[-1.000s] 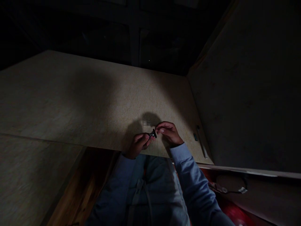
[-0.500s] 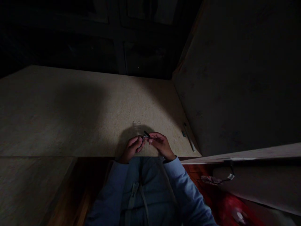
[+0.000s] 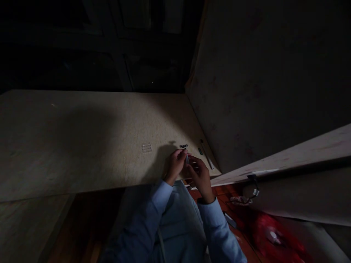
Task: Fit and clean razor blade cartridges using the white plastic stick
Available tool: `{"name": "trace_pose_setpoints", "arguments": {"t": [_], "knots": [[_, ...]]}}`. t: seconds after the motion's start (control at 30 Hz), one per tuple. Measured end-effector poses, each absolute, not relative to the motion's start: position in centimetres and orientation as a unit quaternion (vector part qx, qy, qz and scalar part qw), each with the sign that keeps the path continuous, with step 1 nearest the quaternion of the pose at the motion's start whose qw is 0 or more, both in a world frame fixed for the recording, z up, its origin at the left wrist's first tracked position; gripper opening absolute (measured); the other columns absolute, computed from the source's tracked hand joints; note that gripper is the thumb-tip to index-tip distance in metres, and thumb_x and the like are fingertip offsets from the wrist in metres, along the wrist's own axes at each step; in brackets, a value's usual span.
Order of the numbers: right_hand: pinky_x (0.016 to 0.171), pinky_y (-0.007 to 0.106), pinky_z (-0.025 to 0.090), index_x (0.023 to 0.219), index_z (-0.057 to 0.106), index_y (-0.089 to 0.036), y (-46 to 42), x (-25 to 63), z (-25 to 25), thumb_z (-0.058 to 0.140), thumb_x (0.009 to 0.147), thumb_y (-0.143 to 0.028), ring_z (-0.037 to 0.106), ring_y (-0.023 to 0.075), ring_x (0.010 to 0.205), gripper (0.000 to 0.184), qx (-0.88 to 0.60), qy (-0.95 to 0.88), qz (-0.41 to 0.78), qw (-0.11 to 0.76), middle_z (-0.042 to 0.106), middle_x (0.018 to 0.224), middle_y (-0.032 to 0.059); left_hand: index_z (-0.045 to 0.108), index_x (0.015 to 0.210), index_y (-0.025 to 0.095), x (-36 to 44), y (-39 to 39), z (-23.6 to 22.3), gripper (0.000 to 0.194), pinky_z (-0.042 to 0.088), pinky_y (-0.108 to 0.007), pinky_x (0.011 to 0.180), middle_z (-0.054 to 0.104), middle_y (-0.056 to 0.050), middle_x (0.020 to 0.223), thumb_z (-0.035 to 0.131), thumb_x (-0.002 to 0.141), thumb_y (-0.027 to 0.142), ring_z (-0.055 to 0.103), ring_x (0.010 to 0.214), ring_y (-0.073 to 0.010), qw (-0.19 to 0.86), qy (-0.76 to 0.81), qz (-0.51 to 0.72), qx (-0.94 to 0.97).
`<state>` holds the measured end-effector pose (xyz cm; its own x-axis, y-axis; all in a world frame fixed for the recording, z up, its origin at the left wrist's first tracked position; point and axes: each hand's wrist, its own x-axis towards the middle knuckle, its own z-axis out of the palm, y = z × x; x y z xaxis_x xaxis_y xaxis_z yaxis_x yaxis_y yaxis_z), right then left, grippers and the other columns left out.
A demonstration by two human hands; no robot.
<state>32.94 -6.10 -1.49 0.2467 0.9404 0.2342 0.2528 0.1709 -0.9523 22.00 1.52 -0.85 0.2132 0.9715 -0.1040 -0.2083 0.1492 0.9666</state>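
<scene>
A razor (image 3: 183,146) with a dark head is held upright above the table's front right part, its head pointing away from me. My left hand (image 3: 175,163) pinches it just below the head. Around the lower handle are the fingers of my right hand (image 3: 201,174), closed, and they hide much of the handle. To the left of my hands lies a small clear plastic case (image 3: 146,147) with several slots. A small dark green piece (image 3: 200,151) lies right of my hands, beside a thin pale stick-like handle (image 3: 207,156); its exact kind is unclear.
The pale table (image 3: 109,160) meets a patterned wall (image 3: 260,91) on the right. Dark window panes (image 3: 153,69) stand behind it. Beyond the table's front edge, a red bag (image 3: 274,237) and a cable (image 3: 251,199) lie low at the right.
Both hands have moved right with the razor, which has turned from slanted to upright with its head facing away. The view has shifted too, and the clear case is now fully uncovered.
</scene>
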Motion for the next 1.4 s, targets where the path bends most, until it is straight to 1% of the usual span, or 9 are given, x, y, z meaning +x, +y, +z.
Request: {"name": "trace_pose_setpoints", "arguments": {"t": [0.23,0.4,0.67,0.83,0.93,1.07,1.2,1.3,1.4], "knots": [[0.082,0.042,0.052,0.111,0.074,-0.014,-4.9,35.0,-1.9,0.056,0.096,-0.043,0.064,0.0308,0.092,0.037,-0.631,-0.582,0.18,0.48,0.068,0.103,0.0167,0.069,0.086,0.014,24.3,3.3,-2.0,0.028,0.048,-0.027,0.07,0.071,-0.009,0.084,0.062,0.091,0.04,0.066,0.079,-0.0204,0.555,0.46,0.413,0.557],[0.077,0.036,0.049,0.106,0.076,-0.015,-3.5,34.8,-2.0,0.057,0.096,-0.041,0.066,0.0286,0.087,0.034,-0.648,-0.603,0.174,0.431,0.07,0.1,0.0145,0.069,0.082,0.014,23.8,4.1,-1.7,0.023,0.045,-0.025,0.068,0.071,-0.006,0.081,0.061,0.092,0.033,0.066,0.077,-0.0187,0.505,0.492,0.386,0.595],[0.064,0.024,0.038,0.096,0.075,-0.012,-1.6,34.1,-1.0,0.058,0.095,-0.017,0.064,0.0195,0.078,0.018,-0.712,-0.616,0.136,0.307,0.07,0.09,0.0103,0.072,0.107,0.015,21.8,3.1,-1.7,0.019,0.052,-0.027,0.079,0.074,-0.009,0.104,0.062,0.092,0.023,0.069,0.088,-0.0181,0.402,0.541,0.367,0.641],[0.065,0.024,0.038,0.101,0.076,-0.012,-1.5,34.1,-0.6,0.061,0.093,-0.016,0.065,0.0198,0.078,0.017,-0.724,-0.618,0.123,0.281,0.07,0.092,0.0098,0.072,0.107,0.016,17.6,2.2,-1.6,0.021,0.052,-0.027,0.072,0.072,-0.008,0.098,0.059,0.091,0.015,0.065,0.075,-0.0151,0.311,0.545,0.418,0.657],[0.068,0.025,0.041,0.105,0.076,-0.013,-1.5,34.2,-0.7,0.061,0.093,-0.017,0.066,0.0215,0.082,0.02,-0.73,-0.617,0.115,0.271,0.07,0.096,0.0105,0.071,0.106,0.017,14.1,2.3,-1.7,0.021,0.054,-0.033,0.075,0.069,-0.008,0.095,0.059,0.089,0.015,0.065,0.078,-0.0183,0.225,0.561,0.443,0.662],[0.069,0.027,0.044,0.105,0.075,-0.013,-1.7,34.5,-0.9,0.058,0.095,-0.02,0.066,0.0224,0.082,0.021,-0.721,-0.633,0.098,0.263,0.07,0.095,0.0113,0.066,0.121,0.017,9.2,3.4,-2.4,0.036,0.049,-0.048,0.101,0.066,-0.013,0.115,0.067,0.086,0.021,0.061,0.112,-0.03,0.098,0.573,0.453,0.676],[0.069,0.03,0.047,0.107,0.074,-0.013,-2.0,34.5,-0.7,0.055,0.098,-0.028,0.063,0.0238,0.082,0.026,-0.709,-0.646,0.057,0.278,0.067,0.096,0.0123,0.053,0.137,0.013,5.5,4.8,-4.0,0.072,0.043,-0.054,0.11,0.06,-0.018,0.133,0.082,0.074,0.029,0.053,0.127,-0.038,0.099,0.591,0.42,0.682],[0.071,0.032,0.05,0.112,0.072,-0.013,-1.6,33.0,0.0,0.049,0.101,-0.032,0.063,0.024,0.083,0.032,-0.676,-0.662,0.04,0.321,0.064,0.101,0.0134,0.052,0.135,0.014,4.4,5.4,-5.1,0.068,0.041,-0.054,0.112,0.059,-0.017,0.136,0.08,0.074,0.028,0.052,0.13,-0.0372,0.119,0.583,0.411,0.691],[0.076,0.034,0.054,0.121,0.069,-0.012,0.1,29.6,0.9,0.054,0.1,-0.028,0.063,0.0227,0.083,0.031,-0.611,-0.707,0.085,0.344,0.062,0.109,0.0132,0.044,0.141,0.015,4.3,5.3,-5.7,0.071,0.039,-0.054,0.114,0.056,-0.017,0.141,0.07,0.075,0.017,0.052,0.132,-0.0349,0.132,0.557,0.406,0.712]]}}
